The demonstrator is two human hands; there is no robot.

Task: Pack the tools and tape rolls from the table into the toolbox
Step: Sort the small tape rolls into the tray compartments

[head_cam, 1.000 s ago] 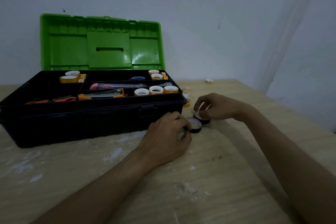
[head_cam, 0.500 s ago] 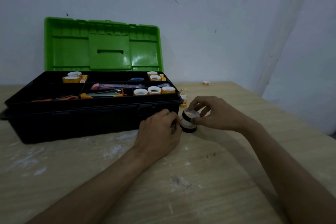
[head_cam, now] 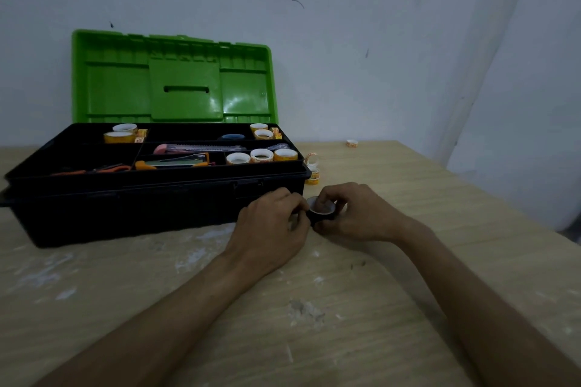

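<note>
Two black tape rolls [head_cam: 321, 212] are stacked between my hands on the table, just right of the toolbox's front corner. My right hand [head_cam: 352, 214] curls round the stack from the right. My left hand [head_cam: 273, 223] pinches it from the left. The black toolbox [head_cam: 125, 198] stands open with its green lid [head_cam: 176, 78] upright. Its tray holds yellow tape rolls [head_cam: 261, 155], a pink cutter [head_cam: 188, 148], a stapler [head_cam: 176, 162] and orange scissors [head_cam: 94, 170].
Two small yellow tape rolls [head_cam: 312, 171] lie beside the toolbox's right end. Another small roll [head_cam: 352, 143] sits at the table's far edge by the wall. The wooden table [head_cam: 314, 308] has white smears on it. The table's right edge runs diagonally near my right arm.
My right hand lifted one black roll and set it on top of the other. Both hands have closed in round the stack, slightly nearer the toolbox.
</note>
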